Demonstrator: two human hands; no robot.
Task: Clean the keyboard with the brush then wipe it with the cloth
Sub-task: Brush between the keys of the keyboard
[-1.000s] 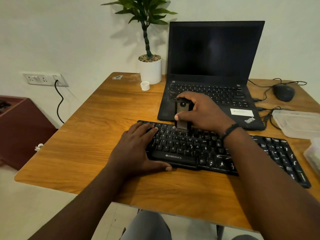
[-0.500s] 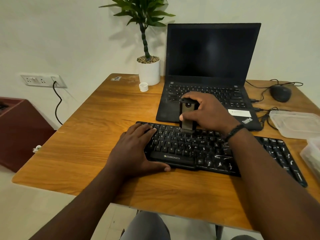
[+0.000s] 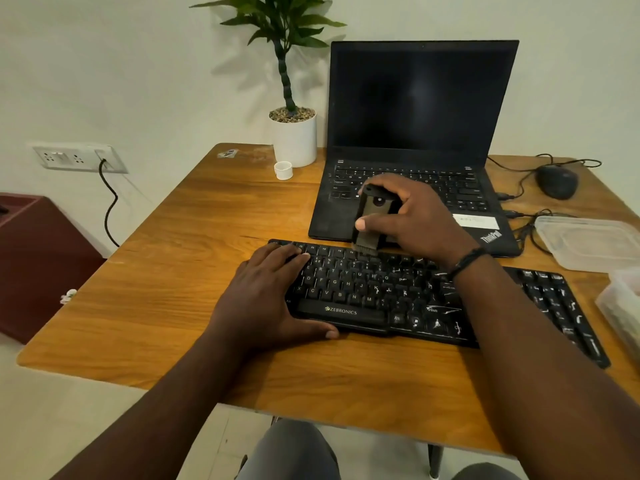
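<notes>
Now brushing keyboard (image 3: pixel 381 292) top row.
Near: left hand (image 3: pixel 263 296) flat, fingers straight, pressing kbd's left end on table (image 3: pixel 156 289). Farther: right hand (image 3: pixel 412 220) pinching brush (image 3: pixel 369 220) upright, bristles on top-row keys, laptop (image 3: pixel 419 133) behind.

Pale wall (image 3: pixel 138 64) with a socket plate (image 3: pixel 78 157); wooden table (image 3: pixel 173 289); maroon cabinet (image 3: pixel 38 261) left.

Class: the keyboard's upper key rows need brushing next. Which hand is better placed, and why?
Right hand: it grips the brush, bristles at the keyboard's top row. Left hand lies flat, steadying it.
</notes>
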